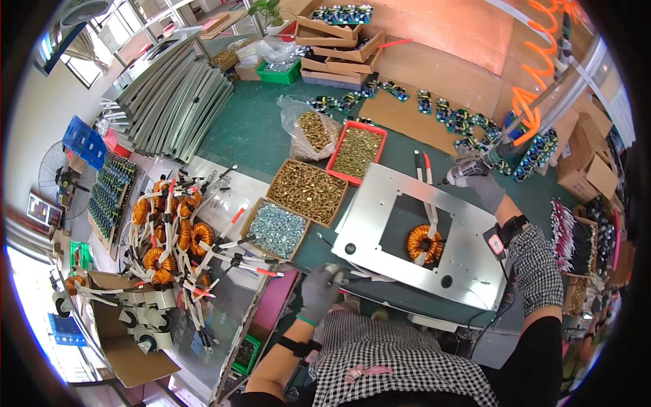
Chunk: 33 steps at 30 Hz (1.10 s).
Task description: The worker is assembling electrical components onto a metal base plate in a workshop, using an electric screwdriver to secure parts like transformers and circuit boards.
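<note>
Metal panel point(469, 254): likely stiff, slick; I'd grip 9-o'clock edge. Right hand point(487, 192) wraps driver point(477, 163); left hand point(321, 293) curled, contents unclear.

Green table point(247, 129), silver panel point(469, 261) along its near edge, copper coil point(416, 241) in the panel's opening, gloved left hand point(320, 293) at that edge, gloved right hand point(485, 188) gripping a power driver point(468, 168)

left fingers point(331, 270): grip unclear | orange hose point(529, 129): cut off above | brass pieces point(308, 191): detail too small
</note>
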### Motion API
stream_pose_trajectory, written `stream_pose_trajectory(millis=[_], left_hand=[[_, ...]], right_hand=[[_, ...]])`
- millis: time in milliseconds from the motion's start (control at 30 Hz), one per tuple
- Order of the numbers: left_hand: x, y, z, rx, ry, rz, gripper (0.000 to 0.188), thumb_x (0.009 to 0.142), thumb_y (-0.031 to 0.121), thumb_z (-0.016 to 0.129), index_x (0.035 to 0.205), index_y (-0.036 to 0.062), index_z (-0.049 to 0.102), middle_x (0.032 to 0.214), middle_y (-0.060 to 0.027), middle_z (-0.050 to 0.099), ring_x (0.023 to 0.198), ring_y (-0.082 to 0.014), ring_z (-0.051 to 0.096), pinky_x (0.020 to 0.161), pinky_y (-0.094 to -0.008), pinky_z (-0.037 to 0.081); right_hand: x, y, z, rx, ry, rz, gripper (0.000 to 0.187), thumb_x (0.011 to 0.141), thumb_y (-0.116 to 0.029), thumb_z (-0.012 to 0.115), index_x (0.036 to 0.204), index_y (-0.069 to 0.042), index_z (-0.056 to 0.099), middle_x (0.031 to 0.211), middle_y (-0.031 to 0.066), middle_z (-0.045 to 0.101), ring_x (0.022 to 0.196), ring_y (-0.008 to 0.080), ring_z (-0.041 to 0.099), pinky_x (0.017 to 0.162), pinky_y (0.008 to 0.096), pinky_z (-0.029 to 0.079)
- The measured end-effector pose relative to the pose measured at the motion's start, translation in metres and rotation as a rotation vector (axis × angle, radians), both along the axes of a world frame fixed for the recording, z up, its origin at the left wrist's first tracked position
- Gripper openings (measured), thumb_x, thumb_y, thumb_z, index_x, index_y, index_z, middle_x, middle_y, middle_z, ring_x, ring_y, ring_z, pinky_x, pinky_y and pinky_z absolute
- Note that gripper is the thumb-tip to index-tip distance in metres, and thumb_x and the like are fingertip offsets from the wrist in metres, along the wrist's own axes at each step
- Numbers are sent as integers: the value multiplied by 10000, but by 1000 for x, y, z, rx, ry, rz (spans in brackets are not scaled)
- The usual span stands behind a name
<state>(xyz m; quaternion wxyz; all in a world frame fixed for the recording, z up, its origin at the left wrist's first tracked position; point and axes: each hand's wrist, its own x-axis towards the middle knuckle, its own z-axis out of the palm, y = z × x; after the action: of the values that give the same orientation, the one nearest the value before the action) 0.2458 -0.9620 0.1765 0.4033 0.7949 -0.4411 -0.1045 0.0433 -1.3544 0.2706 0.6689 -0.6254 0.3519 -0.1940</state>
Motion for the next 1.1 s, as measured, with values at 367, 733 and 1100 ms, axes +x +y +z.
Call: stream_pose_trajectory(millis=[367, 733, 1100], left_hand=[[201, -120, -7, 255, -240, 170, 143, 821, 190, 590, 929, 122, 654, 907, -124, 605, 872, -308, 601, 751, -405, 487], [243, -142, -15, 350, 22, 12, 217, 808, 204, 625, 978, 75, 662, 890, -116, 651, 763, -221, 637, 692, -331, 499], [178, -143, 67, -427, 1586, -152, 314, 923, 247, 539, 1156, 44, 486, 885, -26, 551, 770, -106, 562, 674, -244, 525]], right_hand=[[40, 62, 115, -376, -352, -114, 534, 682, 9, 651, 1179, -20, 460, 999, 91, 561, 761, 155, 567, 635, 289, 509], [-8, 166, 157, -476, -658, -187, 526, 685, -60, 695, 1136, -1, 431, 977, 152, 509, 733, 217, 609, 475, 263, 502], [-21, 172, 163, -419, -843, 2, 519, 706, -4, 655, 1159, 11, 402, 1009, 201, 520, 767, 267, 623, 511, 290, 516]])
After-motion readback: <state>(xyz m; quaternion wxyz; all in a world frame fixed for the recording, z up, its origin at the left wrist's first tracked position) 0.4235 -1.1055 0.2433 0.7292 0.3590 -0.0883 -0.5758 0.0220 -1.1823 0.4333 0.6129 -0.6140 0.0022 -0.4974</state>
